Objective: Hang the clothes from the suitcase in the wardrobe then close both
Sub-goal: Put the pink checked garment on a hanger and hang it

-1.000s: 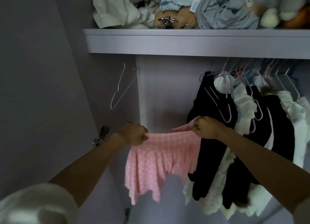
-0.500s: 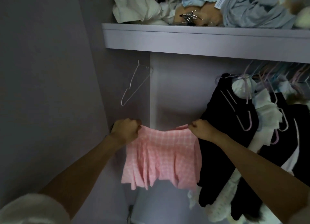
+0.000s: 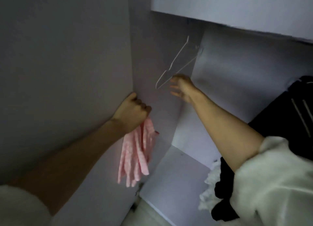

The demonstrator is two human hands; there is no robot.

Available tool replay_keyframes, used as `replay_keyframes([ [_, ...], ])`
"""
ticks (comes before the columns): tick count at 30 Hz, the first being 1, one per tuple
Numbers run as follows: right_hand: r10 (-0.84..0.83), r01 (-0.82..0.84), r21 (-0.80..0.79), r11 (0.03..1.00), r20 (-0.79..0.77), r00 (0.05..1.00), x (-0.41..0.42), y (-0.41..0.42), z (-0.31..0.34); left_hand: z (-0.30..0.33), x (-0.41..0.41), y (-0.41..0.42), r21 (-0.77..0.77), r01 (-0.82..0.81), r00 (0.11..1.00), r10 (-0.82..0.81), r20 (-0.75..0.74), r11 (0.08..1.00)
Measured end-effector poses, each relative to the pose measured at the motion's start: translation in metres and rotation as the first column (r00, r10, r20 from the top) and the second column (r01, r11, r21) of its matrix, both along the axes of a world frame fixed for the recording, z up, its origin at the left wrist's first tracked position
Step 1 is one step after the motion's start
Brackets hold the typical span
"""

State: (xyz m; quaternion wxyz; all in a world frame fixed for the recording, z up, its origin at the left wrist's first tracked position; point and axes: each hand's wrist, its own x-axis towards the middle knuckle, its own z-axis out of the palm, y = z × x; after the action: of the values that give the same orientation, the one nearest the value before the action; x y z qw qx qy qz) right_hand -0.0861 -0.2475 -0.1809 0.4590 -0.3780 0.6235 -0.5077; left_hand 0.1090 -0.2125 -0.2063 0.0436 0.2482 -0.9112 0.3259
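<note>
Nearest, at 7 o'clock, the left hand (image 3: 133, 111) is a closed fist around the waistband end of the pink checked skirt (image 3: 138, 151), which hangs limp below it in soft folds beside the wardrobe's side panel (image 3: 67, 64). The skirt looks light and floppy; it will likely sag and slide off a thin hanger unless it is taken by the waistband and spread flat. At 4 o'clock, black and white garments (image 3: 288, 110) already hang close together, crowding that side of the rail. Further in, near 12 o'clock, the right hand (image 3: 182, 87) has its fingers spread open and holds nothing, just beside the lower corner of an empty white wire hanger (image 3: 177, 64). Whether they touch is unclear through the blur. The shelf (image 3: 237, 7) sits above, at 1 o'clock.
</note>
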Motion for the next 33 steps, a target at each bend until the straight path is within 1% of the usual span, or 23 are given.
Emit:
replay_keyframes([
  [2,0.04,-0.042,0.04,0.998,0.029,0.999,0.021,-0.021,-0.003,-0.004,0.002,-0.003,0.023,-0.035,0.999,0.034,0.024,0.999],
  [4,-0.021,0.02,0.025,0.999,0.038,0.999,0.031,-0.031,-0.005,-0.007,0.002,-0.004,0.031,-0.039,0.999,0.038,0.03,0.999],
  [6,-0.077,0.078,-0.004,0.997,0.063,0.995,0.033,-0.039,-0.007,-0.008,0.001,-0.005,0.017,-0.039,0.999,0.038,0.033,0.999],
  [8,-0.07,0.073,-0.034,0.997,0.082,0.994,0.033,-0.039,-0.01,-0.008,0.001,-0.003,0.004,-0.039,0.998,0.039,0.041,0.999],
  [12,-0.073,0.077,-0.129,0.989,0.039,0.997,0.023,-0.029,-0.009,-0.005,-0.001,-0.002,-0.018,-0.058,0.998,0.058,0.023,0.998],
  [14,-0.103,0.114,-0.162,0.98,0.072,0.992,0.015,-0.019,-0.005,-0.004,-0.002,0.002,0.0,-0.082,0.996,0.081,0.023,0.997],
  [15,-0.113,0.127,-0.172,0.977,0.088,0.99,0.011,-0.014,-0.005,-0.005,-0.001,0.004,0.033,-0.11,0.993,0.109,0.034,0.993],
  [16,-0.124,0.14,-0.185,0.973,0.097,0.988,0.006,-0.007,-0.005,-0.006,-0.002,0.003,0.05,-0.102,0.994,0.1,0.034,0.994],
  [19,-0.136,0.157,-0.226,0.961,0.105,0.985,-0.006,0.026,-0.006,-0.01,-0.004,0.003,0.145,-0.058,0.997,0.066,-0.051,0.988],
  [22,-0.085,0.108,-0.181,0.978,0.13,0.988,-0.013,0.069,-0.009,-0.005,-0.006,0.012,0.163,-0.027,0.97,0.066,-0.235,0.986],
  [24,-0.052,0.077,-0.114,0.99,0.211,0.976,-0.013,0.097,-0.014,-0.004,-0.005,0.02,0.352,-0.057,0.939,0.17,-0.3,0.934],
  [25,-0.041,0.059,-0.066,0.996,0.25,0.967,-0.014,0.103,-0.02,-0.004,-0.005,0.021,0.486,-0.112,0.921,0.274,-0.276,0.867],
  [26,-0.073,0.085,-0.035,0.996,0.262,0.962,-0.013,0.123,-0.025,0.0,-0.003,0.029,0.58,-0.14,0.922,0.32,-0.219,0.802],
  [27,-0.074,0.078,-0.006,0.997,0.25,0.966,-0.012,0.131,-0.034,-0.002,-0.003,0.03,0.636,-0.148,0.911,0.354,-0.21,0.758],
  [29,-0.095,0.096,0.003,0.995,0.188,0.977,-0.009,0.162,-0.048,-0.005,-0.003,0.041,0.721,-0.115,0.907,0.369,-0.205,0.683],
  [30,-0.09,0.092,-0.005,0.996,0.166,0.982,-0.008,0.171,-0.052,-0.007,-0.003,0.042,0.772,-0.093,0.889,0.402,-0.22,0.628],
  [32,-0.114,0.123,-0.031,0.992,0.208,0.971,-0.003,0.194,-0.057,-0.009,-0.002,0.05,0.852,0.023,0.84,0.453,-0.3,0.522],
  [33,-0.118,0.132,-0.044,0.99,0.243,0.963,0.0,0.201,-0.055,-0.01,-0.001,0.053,0.865,0.066,0.814,0.475,-0.334,0.497],
])
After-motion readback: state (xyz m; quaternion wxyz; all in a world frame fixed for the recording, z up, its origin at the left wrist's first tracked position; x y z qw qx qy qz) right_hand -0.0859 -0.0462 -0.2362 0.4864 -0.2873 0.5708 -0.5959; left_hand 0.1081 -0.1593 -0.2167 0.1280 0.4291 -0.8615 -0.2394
